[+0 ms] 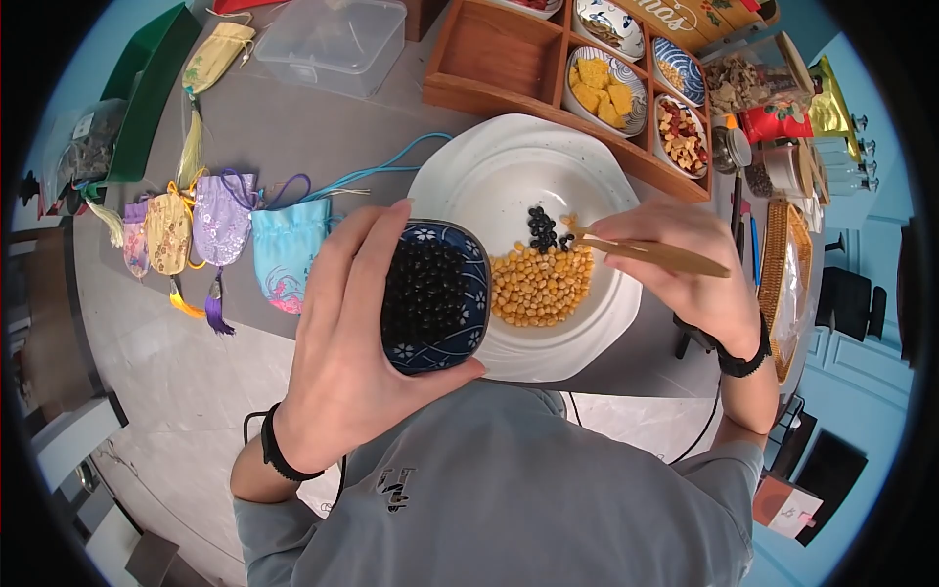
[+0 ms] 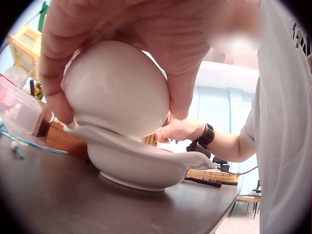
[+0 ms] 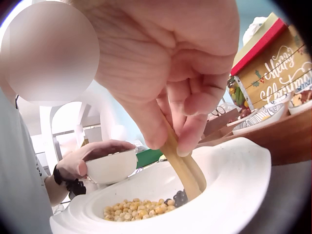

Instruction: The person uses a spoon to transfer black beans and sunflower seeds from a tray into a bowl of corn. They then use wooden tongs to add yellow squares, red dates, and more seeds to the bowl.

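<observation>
My left hand (image 1: 342, 323) grips a small bowl (image 1: 483, 293) of black beans (image 1: 425, 293), blue-patterned inside, and holds it tilted over the left rim of a large white bowl (image 1: 597, 342). Its plain white outside (image 2: 117, 87) faces the left wrist view. Yellow corn-like kernels (image 1: 541, 286) lie in the large bowl, with a small cluster of black beans (image 1: 544, 227) beside them. My right hand (image 1: 685, 259) pinches a wooden tool (image 1: 665, 256), whose tip (image 3: 193, 187) reaches down inside the large bowl, close to the black beans (image 3: 180, 198).
A wooden divided tray (image 1: 494, 49) with small filled dishes stands behind the large bowl. Drawstring pouches (image 1: 223, 220) lie at the left, a clear plastic box (image 1: 333, 44) and green bin (image 1: 156, 88) behind them. A wicker basket (image 1: 785, 293) is at the right.
</observation>
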The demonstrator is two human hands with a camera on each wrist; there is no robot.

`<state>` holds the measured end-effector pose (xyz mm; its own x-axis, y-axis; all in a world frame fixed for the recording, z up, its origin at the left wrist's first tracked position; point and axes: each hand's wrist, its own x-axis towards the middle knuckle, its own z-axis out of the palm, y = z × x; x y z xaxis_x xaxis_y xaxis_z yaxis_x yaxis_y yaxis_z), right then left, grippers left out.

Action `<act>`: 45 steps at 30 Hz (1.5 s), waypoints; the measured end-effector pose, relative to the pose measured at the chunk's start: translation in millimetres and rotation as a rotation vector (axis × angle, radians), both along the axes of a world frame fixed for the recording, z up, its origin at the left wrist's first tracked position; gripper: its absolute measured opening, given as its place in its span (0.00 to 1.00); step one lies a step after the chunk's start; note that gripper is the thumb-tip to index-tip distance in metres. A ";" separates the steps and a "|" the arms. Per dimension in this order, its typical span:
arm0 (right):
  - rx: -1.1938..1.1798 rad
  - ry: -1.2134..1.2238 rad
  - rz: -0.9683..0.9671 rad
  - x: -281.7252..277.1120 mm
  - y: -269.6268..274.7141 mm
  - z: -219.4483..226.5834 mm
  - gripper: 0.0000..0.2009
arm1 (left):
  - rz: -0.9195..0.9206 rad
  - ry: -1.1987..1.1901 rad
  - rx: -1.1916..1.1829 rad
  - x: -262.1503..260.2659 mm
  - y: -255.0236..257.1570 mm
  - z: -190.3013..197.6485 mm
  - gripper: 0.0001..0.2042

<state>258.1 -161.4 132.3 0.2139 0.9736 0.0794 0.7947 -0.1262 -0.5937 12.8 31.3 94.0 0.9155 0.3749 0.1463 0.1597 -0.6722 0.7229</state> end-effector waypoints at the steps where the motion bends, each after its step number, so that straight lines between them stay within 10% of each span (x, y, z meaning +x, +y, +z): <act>1: 0.026 0.010 -0.017 1.4 -2.1 0.9 0.10 | 0.000 0.001 0.006 0.3 -0.1 0.3 0.58; 45: 0.015 0.031 -0.032 2.1 -3.5 -2.5 0.11 | 0.034 0.019 0.012 0.1 -1.5 -0.9 0.59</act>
